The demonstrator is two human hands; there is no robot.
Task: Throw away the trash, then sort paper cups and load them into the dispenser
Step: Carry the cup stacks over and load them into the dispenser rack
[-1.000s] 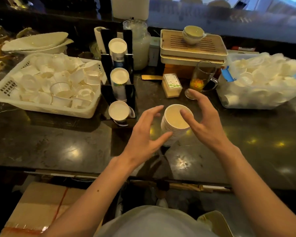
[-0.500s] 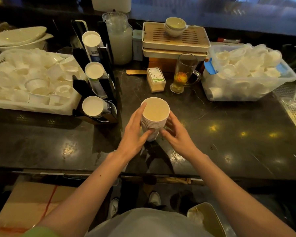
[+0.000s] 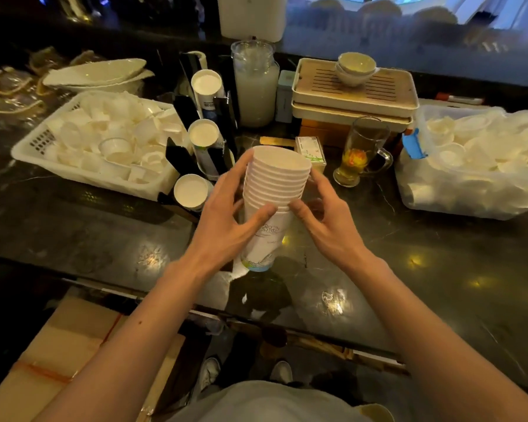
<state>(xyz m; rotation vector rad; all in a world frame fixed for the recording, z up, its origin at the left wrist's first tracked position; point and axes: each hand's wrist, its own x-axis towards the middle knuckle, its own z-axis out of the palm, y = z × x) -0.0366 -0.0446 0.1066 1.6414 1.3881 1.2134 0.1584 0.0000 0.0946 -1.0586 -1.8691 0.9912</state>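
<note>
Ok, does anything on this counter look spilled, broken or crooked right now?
Nothing spilled or broken. The cup stack leans a little to the right between the left hand and right hand, but its cups sit evenly nested. The basket and bin hold cups in a loose jumble.

Paper cup stack (image 3: 275,184) matt white; countertop (image 3: 439,254) glossy dark stone; basket (image 3: 83,175) white plastic.
</note>
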